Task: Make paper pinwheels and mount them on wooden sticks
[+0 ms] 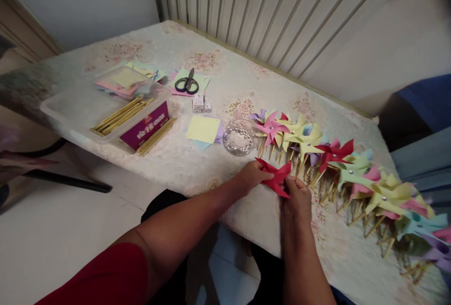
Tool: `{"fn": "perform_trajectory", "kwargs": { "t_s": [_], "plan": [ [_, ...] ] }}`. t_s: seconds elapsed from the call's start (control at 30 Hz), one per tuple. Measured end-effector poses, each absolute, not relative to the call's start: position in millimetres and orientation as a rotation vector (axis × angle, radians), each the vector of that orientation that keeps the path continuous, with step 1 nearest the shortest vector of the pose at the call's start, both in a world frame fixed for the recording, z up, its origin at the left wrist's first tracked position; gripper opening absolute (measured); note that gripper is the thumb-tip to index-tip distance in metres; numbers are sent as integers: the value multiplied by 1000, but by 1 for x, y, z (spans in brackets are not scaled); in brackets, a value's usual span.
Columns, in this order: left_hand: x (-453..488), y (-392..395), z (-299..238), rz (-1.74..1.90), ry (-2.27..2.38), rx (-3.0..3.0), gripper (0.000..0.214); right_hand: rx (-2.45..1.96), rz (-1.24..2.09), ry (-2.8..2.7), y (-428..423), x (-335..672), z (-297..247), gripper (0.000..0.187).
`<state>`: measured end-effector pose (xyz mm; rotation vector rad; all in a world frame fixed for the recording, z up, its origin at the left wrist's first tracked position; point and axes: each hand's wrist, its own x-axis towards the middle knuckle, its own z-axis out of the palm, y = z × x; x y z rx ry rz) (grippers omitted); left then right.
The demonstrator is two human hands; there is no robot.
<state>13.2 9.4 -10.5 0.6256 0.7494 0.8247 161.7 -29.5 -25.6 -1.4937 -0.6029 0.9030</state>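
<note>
A red paper pinwheel is held between my two hands, just above the table's front edge. My left hand pinches its left side, thumb on top of the paper. With its fingers curled in, my right hand grips the lower right blade; whether a pin or stick is also in those fingers is hidden. Just beyond lies a round clear dish of silver pins. To the right, finished pinwheels on sticks lie in a long overlapping row, in pink, yellow, red, green, blue and purple.
Paper squares lie left of the dish. Behind them are small white boxes and black-handled scissors on more paper. A clear plastic bin holds wooden sticks and paper; loose sticks lean by its purple label. A radiator-like slatted panel stands behind.
</note>
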Motion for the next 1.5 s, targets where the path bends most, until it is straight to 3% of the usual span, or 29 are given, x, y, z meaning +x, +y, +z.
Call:
{"fn": "perform_trajectory", "kwargs": {
  "t_s": [1.5],
  "plan": [
    [11,10,-3,817,815,678,17,-1521,922,-692,-29,164,-38,29]
  ]
}}
